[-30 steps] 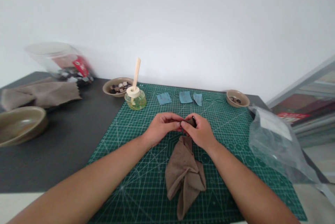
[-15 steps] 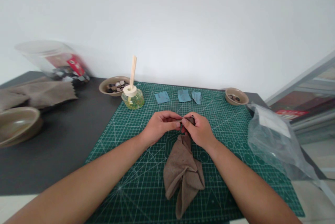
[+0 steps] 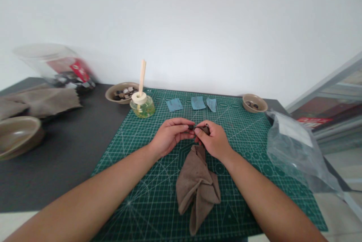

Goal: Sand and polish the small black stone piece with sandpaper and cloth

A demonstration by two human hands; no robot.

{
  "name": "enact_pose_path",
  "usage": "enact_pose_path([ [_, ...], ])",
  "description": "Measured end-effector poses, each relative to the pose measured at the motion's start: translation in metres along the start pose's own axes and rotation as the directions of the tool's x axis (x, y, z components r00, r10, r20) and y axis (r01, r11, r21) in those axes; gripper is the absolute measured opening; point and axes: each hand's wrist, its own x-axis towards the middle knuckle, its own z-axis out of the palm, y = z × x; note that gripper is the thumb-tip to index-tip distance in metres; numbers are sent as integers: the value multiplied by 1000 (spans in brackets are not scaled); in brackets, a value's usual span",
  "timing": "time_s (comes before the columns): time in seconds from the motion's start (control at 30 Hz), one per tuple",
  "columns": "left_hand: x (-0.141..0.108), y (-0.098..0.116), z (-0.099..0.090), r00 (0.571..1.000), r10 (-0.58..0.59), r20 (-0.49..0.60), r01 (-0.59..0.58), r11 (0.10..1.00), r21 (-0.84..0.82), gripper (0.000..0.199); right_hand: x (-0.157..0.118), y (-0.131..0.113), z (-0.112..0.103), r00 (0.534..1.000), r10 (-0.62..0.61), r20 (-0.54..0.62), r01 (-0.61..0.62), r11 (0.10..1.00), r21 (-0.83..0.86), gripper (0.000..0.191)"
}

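Note:
Over the middle of the mat, my left hand [image 3: 172, 134] pinches a small dark piece [image 3: 191, 127] between thumb and fingers; its kind is too small to make out. Close beside it, my right hand [image 3: 213, 138] is closed around a gathered end of a brown cloth [image 3: 198, 185]. The rest of the cloth hangs down and spreads in folds on the green cutting mat [image 3: 135, 185]. The right fingertips are partly hidden behind the cloth and thumb.
Behind my hands lie several blue paper packets [image 3: 174, 104]. A reed diffuser [image 3: 143, 106], a bowl of small flat pieces [image 3: 122, 93] and another brown bowl [image 3: 21, 136] are at left. A small bowl [image 3: 254, 103] and a clear plastic bag [image 3: 299, 151] sit right.
My left fingers have drawn slightly left, away from the right hand, and the dark piece now shows between them. The right hand keeps its hold on the cloth.

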Motion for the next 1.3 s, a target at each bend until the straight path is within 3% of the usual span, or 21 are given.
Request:
enact_pose_path([
  [1.3,1,0,-2,999,34,-13,-33,996,78,19,6,3,-5,998,-35,-55,26,986,-164,11],
])
